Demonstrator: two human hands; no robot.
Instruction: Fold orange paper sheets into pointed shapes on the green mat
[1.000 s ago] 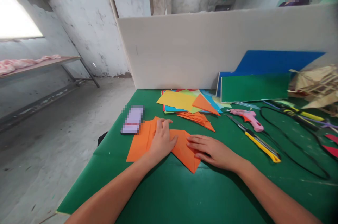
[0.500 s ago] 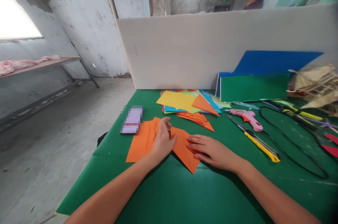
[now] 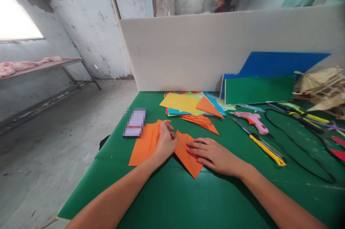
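A folded piece of orange paper lies on the green tabletop between my hands, one pointed corner toward me. My left hand has its fingers curled, with the thumb and a fingertip closed at the paper's left edge. On the right side of that paper, my right hand lies flat with its fingers stretched out. Orange sheets with crease lines rest to the left, partly under my left hand. Beyond my hands is a small pile of folded orange paper pieces.
A phone overlaps the orange sheets. Behind them lies a stack of coloured paper with an orange triangle on top. To the right are a pink glue gun, a yellow utility knife and a black cord. A white partition stands behind.
My left thumb has drawn in to the paper's left edge, and the paper has shifted slightly left and toward me. My right fingers moved slightly left. The person behind the partition moved left.
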